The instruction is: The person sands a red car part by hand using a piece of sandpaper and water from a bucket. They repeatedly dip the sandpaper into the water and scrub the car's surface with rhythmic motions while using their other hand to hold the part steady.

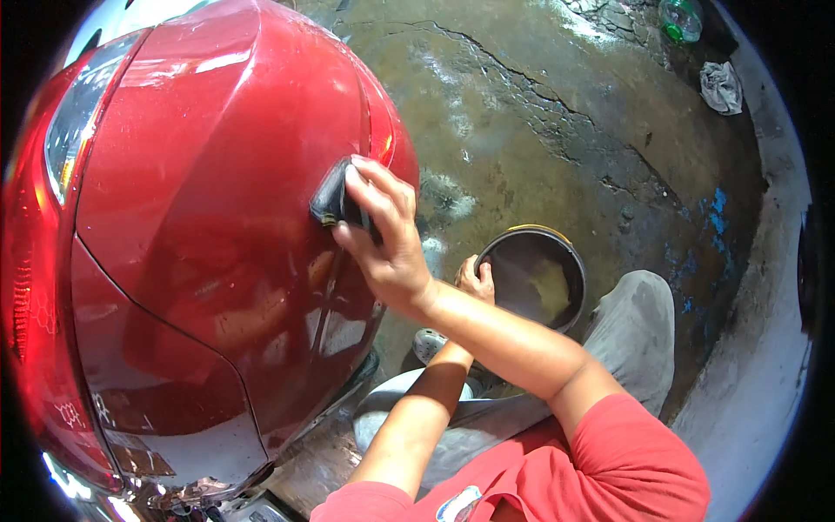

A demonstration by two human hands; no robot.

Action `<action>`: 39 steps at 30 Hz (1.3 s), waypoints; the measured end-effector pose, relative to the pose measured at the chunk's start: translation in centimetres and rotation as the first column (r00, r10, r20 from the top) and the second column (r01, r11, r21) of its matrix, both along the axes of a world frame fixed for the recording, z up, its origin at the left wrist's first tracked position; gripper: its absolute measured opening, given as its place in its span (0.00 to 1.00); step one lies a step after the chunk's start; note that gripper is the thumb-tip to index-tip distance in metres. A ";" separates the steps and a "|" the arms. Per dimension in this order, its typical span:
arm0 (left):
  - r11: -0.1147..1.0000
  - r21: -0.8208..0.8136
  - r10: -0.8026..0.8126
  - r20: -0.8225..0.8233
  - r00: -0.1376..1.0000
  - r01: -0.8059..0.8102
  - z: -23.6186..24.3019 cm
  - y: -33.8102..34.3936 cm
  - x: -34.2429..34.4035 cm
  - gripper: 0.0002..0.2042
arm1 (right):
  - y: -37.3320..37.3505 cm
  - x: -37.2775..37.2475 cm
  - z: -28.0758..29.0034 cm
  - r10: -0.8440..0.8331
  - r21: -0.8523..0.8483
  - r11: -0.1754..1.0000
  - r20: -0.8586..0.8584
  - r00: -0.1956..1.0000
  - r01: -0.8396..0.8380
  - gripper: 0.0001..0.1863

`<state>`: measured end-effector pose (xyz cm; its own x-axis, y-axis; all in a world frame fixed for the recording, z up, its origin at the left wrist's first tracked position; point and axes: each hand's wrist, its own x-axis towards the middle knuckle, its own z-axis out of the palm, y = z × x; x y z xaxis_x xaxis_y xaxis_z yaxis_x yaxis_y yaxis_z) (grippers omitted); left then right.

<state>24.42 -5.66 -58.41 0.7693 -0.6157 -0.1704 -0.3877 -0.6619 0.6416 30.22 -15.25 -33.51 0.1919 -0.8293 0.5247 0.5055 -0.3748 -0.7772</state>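
Observation:
A dark grey block or folded pad point(332, 196), perhaps sandpaper, is pressed to the side of a red car point(235, 174). My right hand point(383, 222) grips it from the outer side, fingers curved over its edge. The surface under the pad is hidden. Crossing beneath my right forearm, my left arm reaches to a round dark bucket point(581, 277) on the floor. My left hand point(474, 280) has its fingers closed over the bucket's near-left rim. Murky liquid seems to lie in the bucket, with a yellowish patch on its right side.
The concrete floor point(487, 113) looks damp, with a long crack. A plastic bottle point(681, 19) and a crumpled pale cloth or bag point(721, 88) lie at the far right, by a low pale wall point(761, 348). My bent knee point(639, 322) is right of the bucket.

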 end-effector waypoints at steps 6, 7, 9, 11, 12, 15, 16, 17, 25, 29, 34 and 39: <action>0.997 0.073 0.018 -0.115 0.993 -0.010 1.2 -1.0 -1.1 0.20 | -3.2 0.7 1.1 -0.074 0.086 0.993 -0.068 0.995 0.080 0.29; 0.999 -0.039 -0.007 0.027 1.000 0.008 1.0 -0.4 -0.4 0.18 | -0.2 0.4 1.0 -0.030 0.079 0.996 -0.040 0.999 0.033 0.30; 0.999 -0.004 -0.038 0.030 0.999 0.038 1.3 -0.5 -0.7 0.17 | 2.4 -1.2 0.0 0.051 0.088 0.995 -0.063 0.997 -0.045 0.30; 0.999 0.018 -0.031 -0.074 0.997 0.033 1.4 -0.8 -1.7 0.18 | -1.0 -0.6 -0.1 -0.004 0.097 0.995 -0.070 0.998 0.011 0.29; 0.999 0.026 -0.018 -0.158 0.987 0.023 2.3 -1.3 -2.8 0.18 | -3.5 -0.5 -0.4 -0.058 0.102 0.993 -0.078 0.995 0.065 0.29; 0.998 -0.068 0.000 -0.045 0.999 -0.004 1.7 -1.2 -2.2 0.14 | -4.1 0.3 1.1 -0.029 0.180 0.983 -0.057 0.998 0.038 0.29; 0.998 -0.052 0.043 0.149 0.988 -0.035 1.0 -0.1 0.8 0.12 | -1.2 1.6 2.4 -0.035 0.139 0.990 -0.005 0.999 0.036 0.30; 0.993 -0.120 0.014 0.110 0.994 -0.001 1.3 -0.7 -0.8 0.11 | 0.5 0.1 -0.1 -0.039 0.058 0.997 -0.081 0.996 0.044 0.32; 0.998 -0.067 0.003 -0.019 1.000 -0.004 2.1 -1.2 -1.3 0.14 | -2.0 0.3 1.0 -0.061 0.111 0.991 -0.063 0.996 0.067 0.32; 0.999 -0.042 0.001 0.069 0.998 0.002 1.2 -1.4 -1.8 0.12 | 2.0 -1.3 0.8 -0.006 0.123 0.992 -0.040 0.999 0.011 0.32; 0.996 -0.086 0.025 0.152 0.988 -0.012 1.3 -0.7 -0.9 0.12 | 0.0 1.6 2.5 0.016 0.487 0.871 0.111 0.994 -0.068 0.28; 0.997 -0.074 0.013 0.134 0.991 -0.003 1.8 -1.2 -1.9 0.12 | 0.7 0.1 2.8 -0.008 0.395 0.919 0.037 0.999 -0.007 0.30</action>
<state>22.51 -6.88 -56.62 0.7872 -0.6164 -0.0198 -0.4681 -0.6181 0.6315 30.32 -14.52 -30.69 0.1780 -0.9707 0.1612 0.5365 -0.0416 -0.8428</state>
